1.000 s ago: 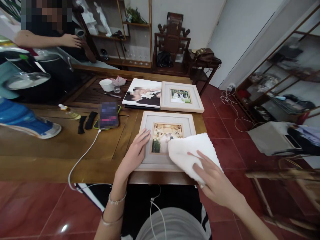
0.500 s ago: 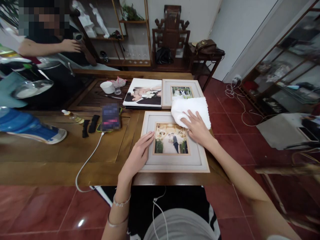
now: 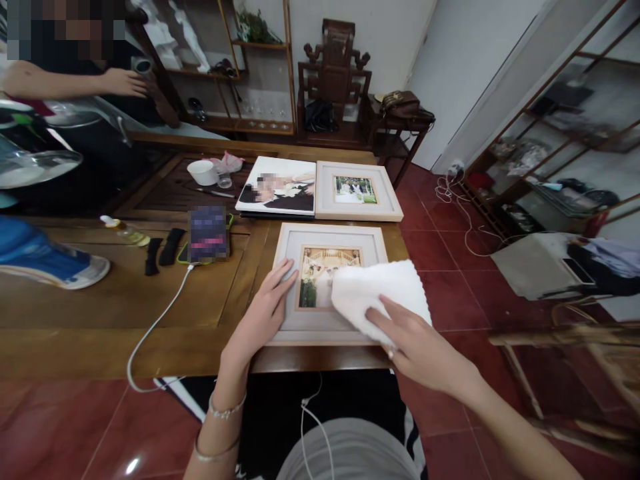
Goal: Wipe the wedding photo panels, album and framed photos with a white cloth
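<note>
A pale wooden picture frame [image 3: 327, 243] with a wedding photo lies flat near the front edge of the wooden table [image 3: 110, 307]. My left hand [image 3: 264, 312] rests flat on the frame's left side, fingers stretched out. My right hand [image 3: 417, 347] presses a white cloth [image 3: 377, 293] onto the frame's lower right corner, fingers spread over the cloth. The cloth hides the right part of the photo.
Behind lie a second framed photo [image 3: 356, 191] and a photo album [image 3: 278, 187]. A phone [image 3: 207, 233] with a white cable, black straps, a small bottle and a white bowl [image 3: 203, 172] sit to the left. Another person's arm [image 3: 75, 81] is at far left. Shelves stand at right.
My right hand with the cloth went up to the frame's top right corner, then came back down to its lower right. My left hand stayed on the frame.
</note>
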`<action>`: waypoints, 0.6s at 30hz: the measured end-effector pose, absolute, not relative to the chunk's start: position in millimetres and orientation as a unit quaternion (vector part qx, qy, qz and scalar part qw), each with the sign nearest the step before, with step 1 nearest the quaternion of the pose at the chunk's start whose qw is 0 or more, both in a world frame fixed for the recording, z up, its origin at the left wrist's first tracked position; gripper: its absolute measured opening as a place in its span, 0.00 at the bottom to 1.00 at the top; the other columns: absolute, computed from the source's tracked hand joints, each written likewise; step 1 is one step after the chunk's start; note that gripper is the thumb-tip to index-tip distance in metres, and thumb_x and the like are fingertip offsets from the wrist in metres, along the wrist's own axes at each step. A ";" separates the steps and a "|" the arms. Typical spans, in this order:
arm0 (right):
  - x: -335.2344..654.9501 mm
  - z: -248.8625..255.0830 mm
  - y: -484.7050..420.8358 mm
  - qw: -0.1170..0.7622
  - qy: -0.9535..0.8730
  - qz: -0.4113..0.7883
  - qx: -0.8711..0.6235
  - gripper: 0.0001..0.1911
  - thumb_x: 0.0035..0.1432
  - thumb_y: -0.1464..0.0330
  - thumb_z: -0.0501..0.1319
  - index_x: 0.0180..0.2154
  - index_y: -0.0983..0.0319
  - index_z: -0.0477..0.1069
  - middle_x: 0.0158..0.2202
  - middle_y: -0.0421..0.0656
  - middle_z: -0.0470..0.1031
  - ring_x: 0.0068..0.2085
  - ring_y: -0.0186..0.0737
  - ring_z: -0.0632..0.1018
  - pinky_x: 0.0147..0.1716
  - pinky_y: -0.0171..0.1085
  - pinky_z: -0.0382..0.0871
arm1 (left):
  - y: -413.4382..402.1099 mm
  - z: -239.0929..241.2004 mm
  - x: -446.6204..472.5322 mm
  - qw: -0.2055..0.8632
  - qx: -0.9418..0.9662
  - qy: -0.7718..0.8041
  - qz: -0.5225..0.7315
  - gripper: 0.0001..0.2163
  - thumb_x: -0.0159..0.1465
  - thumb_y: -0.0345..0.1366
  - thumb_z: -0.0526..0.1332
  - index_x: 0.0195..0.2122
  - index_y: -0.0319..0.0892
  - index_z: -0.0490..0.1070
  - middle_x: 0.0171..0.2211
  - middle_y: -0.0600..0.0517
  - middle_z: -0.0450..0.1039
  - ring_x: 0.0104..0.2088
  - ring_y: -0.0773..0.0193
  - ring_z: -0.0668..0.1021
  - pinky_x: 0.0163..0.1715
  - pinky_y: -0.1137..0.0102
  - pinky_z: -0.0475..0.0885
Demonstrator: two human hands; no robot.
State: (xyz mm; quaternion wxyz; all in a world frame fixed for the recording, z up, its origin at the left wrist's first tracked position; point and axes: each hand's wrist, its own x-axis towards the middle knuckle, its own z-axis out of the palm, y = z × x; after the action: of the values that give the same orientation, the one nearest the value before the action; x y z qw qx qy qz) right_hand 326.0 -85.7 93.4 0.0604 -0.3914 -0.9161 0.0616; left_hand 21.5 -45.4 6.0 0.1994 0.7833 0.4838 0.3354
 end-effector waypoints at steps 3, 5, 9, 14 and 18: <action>327.7 70.5 -42.5 0.124 -0.894 0.035 -0.430 0.26 0.56 0.77 0.52 0.57 0.63 0.65 0.58 0.59 0.71 0.64 0.60 0.68 0.53 0.56 0.74 | -45.2 6.6 20.5 0.204 0.783 0.483 0.334 0.21 0.73 0.30 0.45 0.65 0.42 0.64 0.69 0.42 0.57 0.71 0.56 0.56 0.69 0.50 0.54; 326.4 58.6 -9.5 0.174 -0.876 0.011 -0.450 0.23 0.59 0.75 0.52 0.56 0.65 0.65 0.60 0.60 0.70 0.66 0.59 0.65 0.57 0.59 0.69 | -45.0 6.4 20.0 0.207 0.783 0.483 0.334 0.21 0.73 0.30 0.45 0.65 0.43 0.64 0.69 0.42 0.57 0.71 0.56 0.56 0.69 0.49 0.55; 320.9 54.7 42.5 0.184 -0.863 -0.009 -0.470 0.26 0.58 0.77 0.52 0.59 0.69 0.64 0.62 0.63 0.67 0.69 0.60 0.59 0.64 0.60 0.59 | -44.9 4.9 19.6 0.205 0.787 0.476 0.335 0.22 0.73 0.29 0.45 0.66 0.44 0.62 0.69 0.43 0.58 0.71 0.56 0.56 0.69 0.49 0.54; 314.7 61.3 39.1 0.102 -0.904 -0.012 -0.415 0.35 0.49 0.84 0.52 0.60 0.65 0.66 0.66 0.56 0.65 0.71 0.58 0.54 0.67 0.64 0.49 | -45.2 4.5 21.8 0.188 0.789 0.481 0.332 0.24 0.72 0.27 0.44 0.68 0.44 0.58 0.69 0.42 0.56 0.71 0.55 0.56 0.69 0.47 0.53; 314.6 67.5 -17.9 0.058 -0.926 0.011 -0.373 0.34 0.47 0.84 0.54 0.57 0.62 0.69 0.66 0.54 0.65 0.71 0.59 0.55 0.66 0.67 0.50 | -45.3 5.9 24.6 0.186 0.776 0.496 0.342 0.24 0.71 0.27 0.45 0.68 0.44 0.59 0.70 0.42 0.55 0.71 0.54 0.57 0.69 0.48 0.53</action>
State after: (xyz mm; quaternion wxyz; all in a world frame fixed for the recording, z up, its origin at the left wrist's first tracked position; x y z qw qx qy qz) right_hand 314.6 -17.9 67.5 0.0584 -0.3726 -0.9261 0.0112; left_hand 24.6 -45.3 5.9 0.1859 0.7763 0.4960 0.3419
